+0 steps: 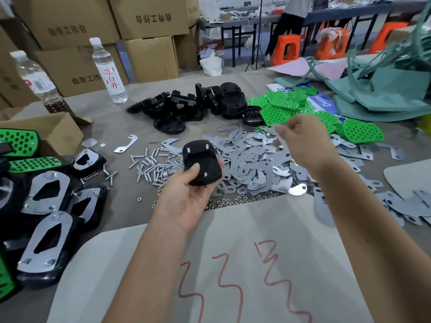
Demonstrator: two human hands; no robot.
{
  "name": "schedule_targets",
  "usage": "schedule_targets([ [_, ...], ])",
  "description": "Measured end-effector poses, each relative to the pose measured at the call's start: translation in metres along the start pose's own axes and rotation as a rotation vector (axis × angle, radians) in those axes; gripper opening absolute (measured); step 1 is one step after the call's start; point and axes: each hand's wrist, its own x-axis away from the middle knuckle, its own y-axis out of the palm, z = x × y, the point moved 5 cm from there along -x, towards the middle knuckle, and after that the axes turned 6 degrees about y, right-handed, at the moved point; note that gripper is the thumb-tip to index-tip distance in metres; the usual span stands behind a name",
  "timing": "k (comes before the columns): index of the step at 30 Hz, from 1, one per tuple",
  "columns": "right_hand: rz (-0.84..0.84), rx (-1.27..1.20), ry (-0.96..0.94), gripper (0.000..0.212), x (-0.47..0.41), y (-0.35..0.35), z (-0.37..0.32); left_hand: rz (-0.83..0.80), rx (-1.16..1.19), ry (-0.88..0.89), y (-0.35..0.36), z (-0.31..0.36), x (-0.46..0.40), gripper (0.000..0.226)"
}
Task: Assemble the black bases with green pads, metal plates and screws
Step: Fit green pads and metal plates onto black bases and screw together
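One view only, from the head camera. We find the left hand (186, 194) at the centre of the frame, fingers and thumb curled round a black base (201, 165) held underside up, three screw tips showing through it. We judge that this attitude presents the screw ends for a plate to drop over them.

At two o'clock from the base, the right hand (300, 136) hovers over the heap of metal plates (251, 159). Its fingertips appear to pinch one plate (271, 129), though blur there leaves the grip uncertain.

Loose screws (151, 167) lie at nine o'clock from the base, nuts (233, 202) at five o'clock, both close by the holding hand, presumably for quick reach. Spare black bases (186, 106) are piled at twelve o'clock and green pads (303, 108) at one to two o'clock. Finished units (46, 220) with plates fitted are stacked at the far left, eight to nine o'clock, apart from the raw stock.

Two water bottles (109, 68) stand at eleven o'clock, before stacked cartons (151, 57).
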Motion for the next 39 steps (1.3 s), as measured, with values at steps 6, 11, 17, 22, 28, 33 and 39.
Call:
schedule_targets([
  [6,-0.166,-0.802,-0.038,0.008,0.033,0.047,-0.035,0.090,-0.078,0.179,-0.007,0.009,-0.008,0.022],
  [11,-0.173,-1.015,0.161,0.016,0.056,0.088,-0.020,0.098,-0.080,0.208,-0.010,0.010,-0.009,0.024],
  [17,-0.311,-1.216,0.175,0.031,0.065,0.100,-0.021,0.119,-0.077,0.228,-0.008,0.009,-0.010,0.024],
  [22,-0.283,-0.950,0.011,0.021,0.072,0.106,-0.027,0.136,-0.274,0.307,-0.010,0.015,-0.007,0.023],
  [28,-0.311,-0.725,0.007,0.013,0.079,0.121,-0.035,0.126,-0.484,0.360,-0.007,0.014,-0.006,0.021],
  [33,-0.300,-0.737,0.132,0.014,0.079,0.120,-0.025,0.171,-0.513,0.399,-0.011,0.017,-0.007,0.025],
  [39,-0.394,-0.701,0.276,0.017,0.078,0.120,-0.021,0.122,-0.579,0.442,-0.010,0.018,-0.005,0.025],
])
